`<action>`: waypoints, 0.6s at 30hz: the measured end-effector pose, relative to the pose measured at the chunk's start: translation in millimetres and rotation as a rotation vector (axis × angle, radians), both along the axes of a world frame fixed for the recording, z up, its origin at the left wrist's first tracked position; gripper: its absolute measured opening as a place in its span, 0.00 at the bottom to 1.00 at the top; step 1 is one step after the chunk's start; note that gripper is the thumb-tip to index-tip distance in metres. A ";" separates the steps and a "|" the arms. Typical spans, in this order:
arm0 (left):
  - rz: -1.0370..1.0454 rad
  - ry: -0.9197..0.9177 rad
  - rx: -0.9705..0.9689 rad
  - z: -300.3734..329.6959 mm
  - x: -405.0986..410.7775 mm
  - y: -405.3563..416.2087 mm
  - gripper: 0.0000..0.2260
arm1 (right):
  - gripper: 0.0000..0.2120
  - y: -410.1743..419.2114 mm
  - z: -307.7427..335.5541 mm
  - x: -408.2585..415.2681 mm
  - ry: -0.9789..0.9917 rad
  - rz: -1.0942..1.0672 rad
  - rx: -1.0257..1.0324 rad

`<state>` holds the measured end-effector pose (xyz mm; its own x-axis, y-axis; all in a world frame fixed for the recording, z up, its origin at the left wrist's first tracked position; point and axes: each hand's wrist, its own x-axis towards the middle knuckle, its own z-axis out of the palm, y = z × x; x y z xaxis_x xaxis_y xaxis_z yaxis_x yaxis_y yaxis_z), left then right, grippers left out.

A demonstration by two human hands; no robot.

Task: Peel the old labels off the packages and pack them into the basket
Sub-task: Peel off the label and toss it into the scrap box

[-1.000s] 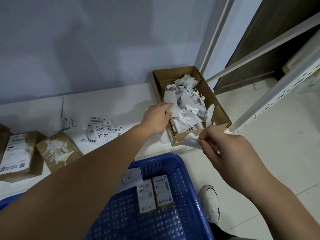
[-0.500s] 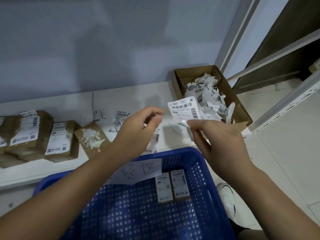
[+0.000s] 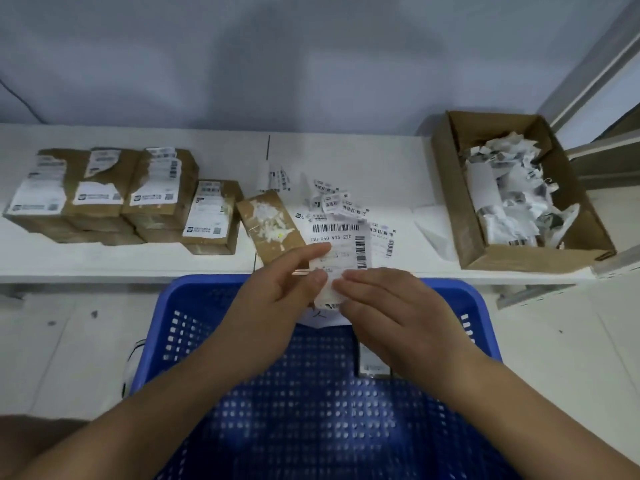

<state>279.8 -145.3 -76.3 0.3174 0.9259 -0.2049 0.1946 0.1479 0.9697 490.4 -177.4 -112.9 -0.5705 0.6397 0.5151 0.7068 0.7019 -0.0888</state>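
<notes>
Both hands hold a white barcode label (image 3: 341, 245) above the far rim of the blue basket (image 3: 162, 327). My left hand (image 3: 280, 289) pinches its lower left edge with thumb and fingers. My right hand (image 3: 384, 306) pinches its lower right part. A small brown package (image 3: 266, 225) with torn label residue lies on the white shelf just behind the hands. Several labelled brown packages (image 3: 104, 195) are stacked at the left of the shelf. One package (image 3: 372, 365) lies in the basket, mostly hidden by my right forearm.
An open cardboard box (image 3: 474, 216) full of crumpled peeled labels stands at the right end of the white shelf (image 3: 138, 265). Loose barcode labels (image 3: 336, 202) lie scattered mid-shelf. A paper note (image 3: 320, 318) hangs on the basket's far rim. A grey wall rises behind.
My left hand left the scrap box and came back to join the right on the label. The view swung left, bringing the package stack into sight.
</notes>
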 end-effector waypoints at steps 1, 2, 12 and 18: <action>0.002 0.004 -0.027 -0.1 -1.1 3.4 0.15 | 0.07 1.4 -2.2 -2.5 -0.011 -0.003 -0.012; 0.000 0.021 -0.040 -1.3 -2.5 6.8 0.17 | 0.07 2.5 -3.4 -4.6 -0.022 -0.011 -0.028; 0.039 0.081 0.011 -14.1 -2.5 9.2 0.29 | 0.19 20.7 11.5 7.0 0.258 -0.147 -0.522; 0.005 0.079 0.019 -17.9 -1.3 8.9 0.33 | 0.36 30.3 25.3 12.1 0.701 -0.213 -1.039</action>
<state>278.5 -136.5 -94.2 0.2959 0.9314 -0.2119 0.2700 0.1313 0.9539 502.5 -147.1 -87.6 -0.2168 0.9670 -0.1337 0.3756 -0.0438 -0.9258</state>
